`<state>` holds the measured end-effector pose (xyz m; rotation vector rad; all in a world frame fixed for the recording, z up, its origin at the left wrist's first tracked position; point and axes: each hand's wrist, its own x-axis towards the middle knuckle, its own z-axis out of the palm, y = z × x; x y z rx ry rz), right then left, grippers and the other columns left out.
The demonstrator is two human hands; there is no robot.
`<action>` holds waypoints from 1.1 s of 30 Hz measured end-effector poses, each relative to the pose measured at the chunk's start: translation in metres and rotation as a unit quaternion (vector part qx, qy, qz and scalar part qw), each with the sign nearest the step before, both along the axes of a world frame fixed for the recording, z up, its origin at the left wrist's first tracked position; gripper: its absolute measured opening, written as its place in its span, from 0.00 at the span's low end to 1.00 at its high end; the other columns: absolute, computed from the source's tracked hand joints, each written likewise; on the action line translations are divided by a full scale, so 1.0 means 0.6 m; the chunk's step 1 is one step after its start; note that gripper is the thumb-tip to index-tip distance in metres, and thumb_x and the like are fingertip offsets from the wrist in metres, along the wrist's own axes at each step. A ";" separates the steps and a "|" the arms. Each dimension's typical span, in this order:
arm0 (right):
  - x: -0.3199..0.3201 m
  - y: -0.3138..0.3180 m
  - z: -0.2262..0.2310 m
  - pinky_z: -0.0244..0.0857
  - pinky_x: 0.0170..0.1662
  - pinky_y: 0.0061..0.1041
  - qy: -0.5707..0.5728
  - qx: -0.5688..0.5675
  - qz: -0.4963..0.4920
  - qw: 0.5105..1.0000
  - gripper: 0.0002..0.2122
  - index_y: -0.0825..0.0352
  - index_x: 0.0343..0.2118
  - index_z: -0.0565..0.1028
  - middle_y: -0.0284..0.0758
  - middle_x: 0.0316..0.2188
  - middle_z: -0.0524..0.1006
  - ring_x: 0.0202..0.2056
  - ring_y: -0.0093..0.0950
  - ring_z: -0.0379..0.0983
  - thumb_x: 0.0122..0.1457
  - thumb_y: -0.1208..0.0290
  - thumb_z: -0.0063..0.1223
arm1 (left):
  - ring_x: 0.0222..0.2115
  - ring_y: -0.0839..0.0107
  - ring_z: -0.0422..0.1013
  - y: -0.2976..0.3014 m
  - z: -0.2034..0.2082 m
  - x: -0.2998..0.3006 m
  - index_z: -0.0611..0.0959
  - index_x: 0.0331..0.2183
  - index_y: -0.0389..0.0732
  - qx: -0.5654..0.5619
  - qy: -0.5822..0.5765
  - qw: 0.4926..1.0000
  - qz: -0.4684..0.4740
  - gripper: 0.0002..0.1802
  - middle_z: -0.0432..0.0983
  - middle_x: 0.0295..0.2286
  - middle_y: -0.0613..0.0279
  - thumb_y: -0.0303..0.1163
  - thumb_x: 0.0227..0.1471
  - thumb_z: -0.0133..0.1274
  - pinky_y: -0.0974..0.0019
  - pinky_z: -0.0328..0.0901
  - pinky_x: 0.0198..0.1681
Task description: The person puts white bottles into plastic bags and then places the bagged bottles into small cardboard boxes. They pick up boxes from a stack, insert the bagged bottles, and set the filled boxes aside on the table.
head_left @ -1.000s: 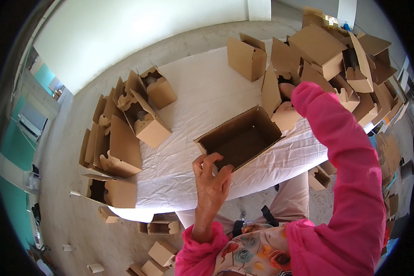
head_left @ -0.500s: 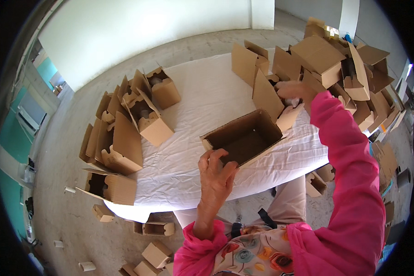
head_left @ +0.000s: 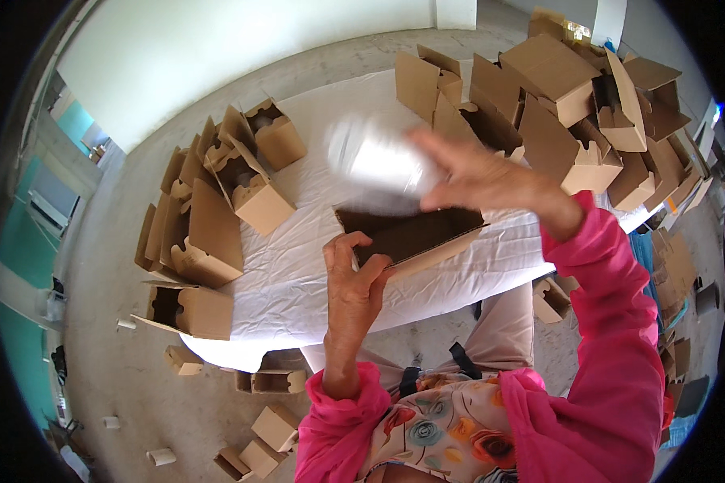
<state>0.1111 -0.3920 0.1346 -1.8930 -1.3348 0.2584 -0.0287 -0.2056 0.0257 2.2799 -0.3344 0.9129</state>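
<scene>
Head view: the right hand (head_left: 479, 177) is closed around the nearer end of a white object (head_left: 376, 159), holding it above a white cloth (head_left: 330, 105). From that hand the object lies at nine o'clock; from the open carton (head_left: 427, 255) it sits at eleven o'clock, just beyond and above the mouth. Its long axis runs roughly from ten to four o'clock, whereas the carton's runs from eight to two, so the two lie crossed rather than in line. It is badly smeared, so I cannot fairly tell its exact shape.

The left hand (head_left: 353, 274) is clamped on the carton's rim at its eight o'clock corner, fingers hooked over the edge. From here the object stands close to twelve o'clock, with a gap between (the right hand is plainly the nearer one). The hands are apart from each other.

A row of cartons (head_left: 205, 233) stands at nine o'clock from the open carton, and a heap of cartons (head_left: 549, 71) lies at two o'clock.
</scene>
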 end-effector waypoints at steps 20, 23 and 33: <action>-0.078 -0.017 -0.057 0.62 0.50 0.30 -0.066 0.133 -0.139 0.979 0.16 0.68 0.45 0.69 0.40 0.45 0.72 0.46 0.35 0.69 0.54 0.69 0.52 | 0.52 0.54 0.57 0.014 -0.022 -0.021 0.79 0.26 0.40 -0.060 -0.020 0.997 0.046 0.08 0.54 0.53 0.52 0.22 0.39 0.62 0.52 0.61 0.53; -0.097 -0.067 -0.133 0.60 0.51 0.29 -0.021 0.240 -0.265 0.934 0.18 0.68 0.46 0.69 0.39 0.44 0.72 0.45 0.34 0.68 0.53 0.67 0.55 | 0.50 0.56 0.61 0.000 -0.037 -0.017 0.79 0.27 0.40 -0.109 -0.054 0.992 0.039 0.08 0.58 0.51 0.50 0.22 0.41 0.61 0.54 0.64 0.49; -0.059 -0.045 -0.215 0.63 0.38 0.25 -0.037 0.241 -0.286 0.927 0.24 0.67 0.50 0.67 0.36 0.36 0.69 0.33 0.26 0.66 0.49 0.74 0.61 | 0.39 0.57 0.69 0.001 -0.030 0.001 0.75 0.39 0.38 -0.134 -0.030 0.987 0.078 0.15 0.68 0.41 0.49 0.24 0.47 0.57 0.64 0.66 0.39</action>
